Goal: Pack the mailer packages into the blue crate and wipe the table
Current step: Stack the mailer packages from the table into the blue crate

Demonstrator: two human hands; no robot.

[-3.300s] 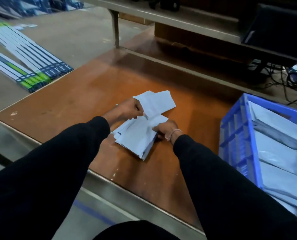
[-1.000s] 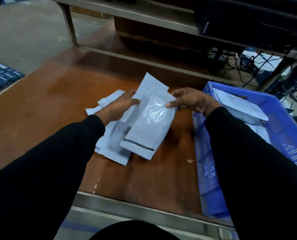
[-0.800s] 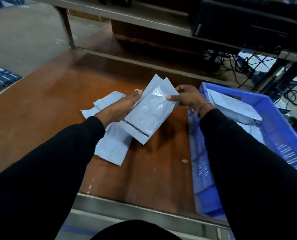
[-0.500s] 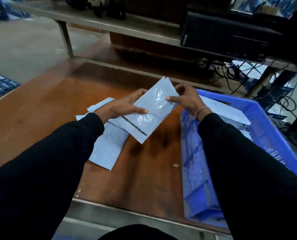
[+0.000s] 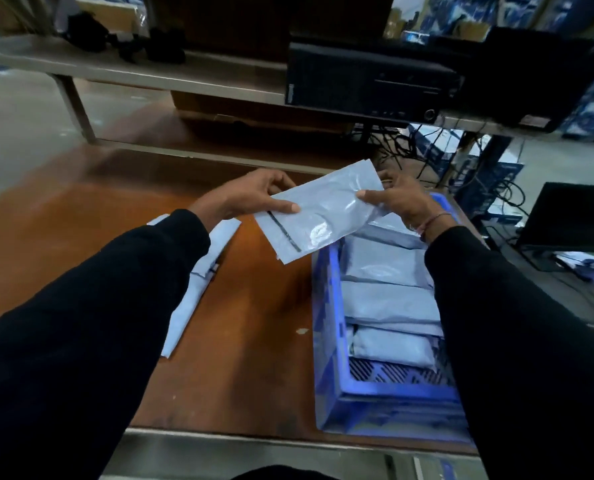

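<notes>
Brown and shiny, the tabletop (image 5: 81, 216) sits under a metal shelf (image 5: 133, 72) with a black computer box (image 5: 368, 76) on it. I am in the packing step. I hold one grey mailer package (image 5: 318, 214) up in the air, part of it above the near edge of the blue crate (image 5: 326, 341). My left hand (image 5: 247, 197) pinches its left end, thumb on top. My right hand (image 5: 397, 199) pinches its right end with thumb and curled fingers. Next, I think, I must carry it right and lay it flat on the packed mailers (image 5: 389, 303) in the crate. More loose mailers (image 5: 198, 271) lie on the tabletop by my left sleeve, so wiping comes later.
</notes>
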